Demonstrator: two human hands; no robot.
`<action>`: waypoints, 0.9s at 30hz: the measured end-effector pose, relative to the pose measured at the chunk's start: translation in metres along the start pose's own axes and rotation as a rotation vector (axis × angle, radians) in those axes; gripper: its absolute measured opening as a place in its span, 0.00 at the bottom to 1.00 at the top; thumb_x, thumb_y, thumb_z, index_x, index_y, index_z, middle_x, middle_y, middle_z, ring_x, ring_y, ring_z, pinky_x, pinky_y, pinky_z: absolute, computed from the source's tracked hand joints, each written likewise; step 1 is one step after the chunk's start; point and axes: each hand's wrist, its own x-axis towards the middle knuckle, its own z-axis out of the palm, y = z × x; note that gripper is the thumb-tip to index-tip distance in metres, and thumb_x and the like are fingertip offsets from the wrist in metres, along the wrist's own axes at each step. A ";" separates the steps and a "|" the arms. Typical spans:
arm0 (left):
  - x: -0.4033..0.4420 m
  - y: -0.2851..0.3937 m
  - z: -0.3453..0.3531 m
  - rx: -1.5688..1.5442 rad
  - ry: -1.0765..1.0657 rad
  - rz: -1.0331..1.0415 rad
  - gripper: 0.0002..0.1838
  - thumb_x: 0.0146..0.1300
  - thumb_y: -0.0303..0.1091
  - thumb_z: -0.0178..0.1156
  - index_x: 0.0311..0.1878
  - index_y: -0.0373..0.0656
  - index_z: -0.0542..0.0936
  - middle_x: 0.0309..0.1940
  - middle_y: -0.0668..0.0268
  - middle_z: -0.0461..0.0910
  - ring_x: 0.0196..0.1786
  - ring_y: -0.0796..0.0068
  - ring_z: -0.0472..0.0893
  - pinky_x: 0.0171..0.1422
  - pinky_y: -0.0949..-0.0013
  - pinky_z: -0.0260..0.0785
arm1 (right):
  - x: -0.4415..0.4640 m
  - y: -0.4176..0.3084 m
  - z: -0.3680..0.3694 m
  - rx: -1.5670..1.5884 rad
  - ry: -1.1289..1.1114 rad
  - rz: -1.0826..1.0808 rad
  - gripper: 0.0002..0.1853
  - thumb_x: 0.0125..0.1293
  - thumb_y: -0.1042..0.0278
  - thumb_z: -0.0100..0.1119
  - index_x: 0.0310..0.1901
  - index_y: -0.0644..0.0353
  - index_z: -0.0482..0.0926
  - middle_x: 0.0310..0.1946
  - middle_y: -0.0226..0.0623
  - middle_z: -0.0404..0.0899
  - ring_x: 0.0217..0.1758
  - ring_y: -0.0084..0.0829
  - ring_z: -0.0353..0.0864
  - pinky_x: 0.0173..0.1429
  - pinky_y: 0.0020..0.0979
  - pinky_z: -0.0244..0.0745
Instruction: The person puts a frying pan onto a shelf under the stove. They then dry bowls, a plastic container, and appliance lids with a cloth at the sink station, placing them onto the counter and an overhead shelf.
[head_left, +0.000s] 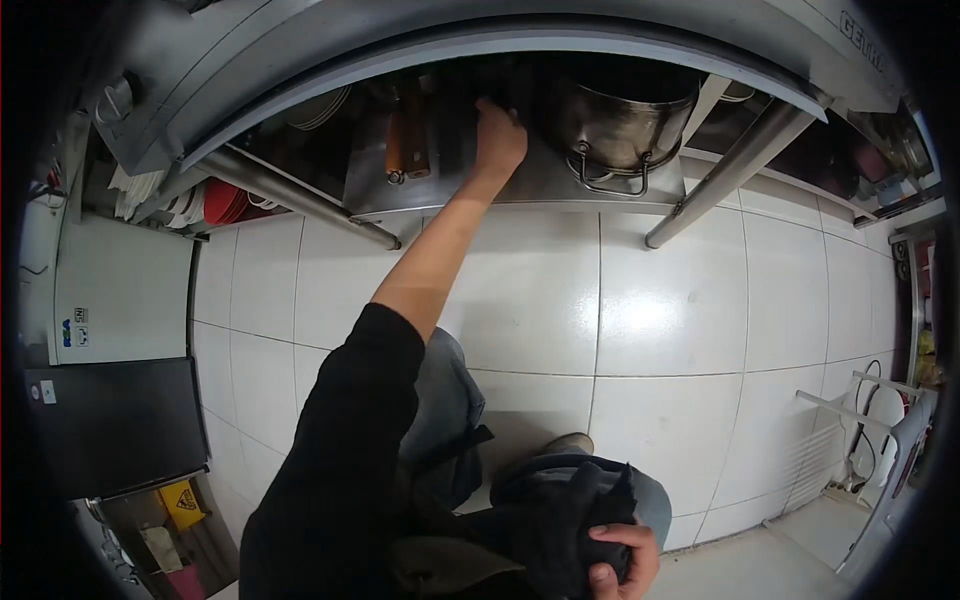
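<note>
My left hand [500, 138] reaches onto the low metal shelf [460, 195], its fingers curled near something dark in the shadow. What they hold, if anything, is hidden. To its left lie wooden handles [406, 138], close together, their far ends lost in the dark. A large steel pot [625, 125] with a wire loop handle stands to the right of this hand. Low in the view, my right hand [625, 560] is closed on a bunched black cloth [570, 530] by my knee.
Metal legs [735, 185] hold up the counter, whose front edge [500, 40] overhangs the shelf. Red plates [225, 200] are stacked at the left, above a white cabinet [120, 290]. White floor tiles [520, 300] spread below. A metal-framed rack [890, 440] stands at the right.
</note>
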 end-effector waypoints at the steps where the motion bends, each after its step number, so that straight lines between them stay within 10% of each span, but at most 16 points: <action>1: -0.001 -0.003 -0.004 -0.001 0.000 0.001 0.26 0.64 0.31 0.48 0.59 0.23 0.55 0.47 0.30 0.71 0.54 0.36 0.71 0.59 0.53 0.64 | 0.000 0.001 -0.001 0.000 0.001 -0.001 0.22 0.61 0.51 0.55 0.42 0.66 0.77 0.39 0.43 0.78 0.41 0.33 0.75 0.48 0.32 0.67; 7: -0.010 -0.022 -0.018 0.128 -0.077 0.014 0.25 0.62 0.28 0.48 0.58 0.25 0.56 0.46 0.33 0.71 0.53 0.36 0.71 0.59 0.50 0.62 | -0.003 0.008 -0.005 0.061 -0.017 0.000 0.21 0.61 0.52 0.57 0.43 0.66 0.76 0.40 0.43 0.78 0.40 0.32 0.75 0.47 0.31 0.68; 15: -0.026 -0.020 0.020 0.290 -0.053 -0.062 0.30 0.55 0.27 0.54 0.58 0.23 0.55 0.52 0.39 0.66 0.60 0.39 0.64 0.54 0.19 0.43 | 0.002 0.008 0.000 0.077 -0.042 -0.010 0.21 0.62 0.53 0.57 0.43 0.66 0.76 0.39 0.42 0.78 0.39 0.30 0.75 0.45 0.30 0.67; 21: -0.038 -0.009 0.029 0.245 -0.013 -0.143 0.29 0.57 0.27 0.52 0.58 0.24 0.54 0.54 0.42 0.64 0.62 0.39 0.61 0.56 0.17 0.22 | 0.003 0.010 0.003 0.103 -0.034 -0.008 0.21 0.63 0.53 0.56 0.43 0.66 0.76 0.40 0.41 0.78 0.38 0.29 0.74 0.45 0.29 0.67; 27: -0.052 0.000 0.014 0.301 -0.027 -0.133 0.25 0.63 0.33 0.49 0.58 0.26 0.58 0.54 0.44 0.68 0.64 0.41 0.61 0.59 0.19 0.23 | 0.005 0.009 0.003 0.124 -0.040 0.037 0.20 0.62 0.53 0.57 0.42 0.65 0.76 0.38 0.41 0.78 0.37 0.28 0.74 0.44 0.29 0.67</action>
